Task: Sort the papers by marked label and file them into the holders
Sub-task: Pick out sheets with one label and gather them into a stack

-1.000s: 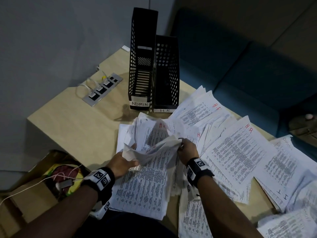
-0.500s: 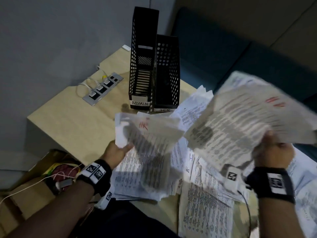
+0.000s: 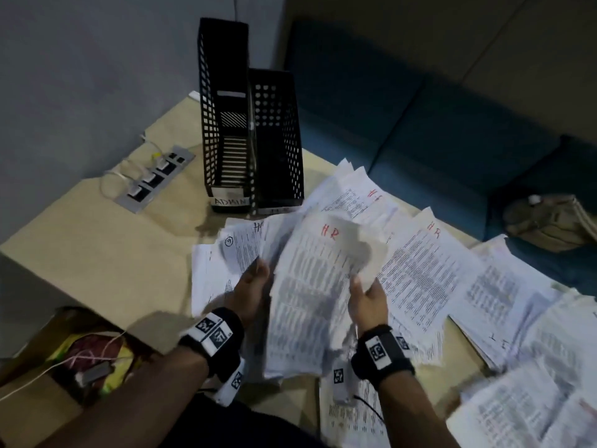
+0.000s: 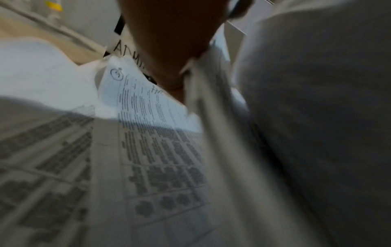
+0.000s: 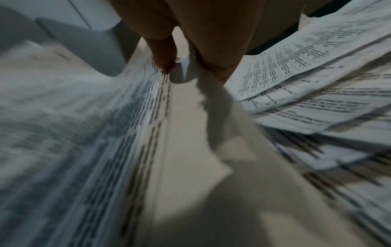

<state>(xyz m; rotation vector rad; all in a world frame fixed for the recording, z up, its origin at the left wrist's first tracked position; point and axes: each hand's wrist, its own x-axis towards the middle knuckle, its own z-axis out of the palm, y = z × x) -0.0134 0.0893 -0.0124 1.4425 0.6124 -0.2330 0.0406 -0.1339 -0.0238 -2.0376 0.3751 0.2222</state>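
Gripping a thick, floppy sheaf of printed papers between them, both hands hold it lifted over the wooden table. The left hand has its fingers curled round the sheaf's left edge; in the left wrist view the thumb presses onto the top of the stacked page edges. The right hand pinches the right edge, and the right wrist view shows its fingertips closed on a sheet, blurred by motion.

The sheets are white, slightly crumpled and bowed, covered in dense rows of small black type laid out in tables. The top sheet carries "HR" in red handwriting, just beyond the right fingertips. A page fanned out to the left of the left fingers bears a circled pen mark in its corner; the digit inside cannot be read for certain.

More loose papers lie spread to the right of the right hand, two of them also marked "HR" in red, and one near the table's right edge shows dark letters that may read "IT".

Beyond the fingers stand two black perforated file holders, touching side by side. The left holder has a white tag reading "ADMIN"; the right holder has a tag mostly hidden by paper.
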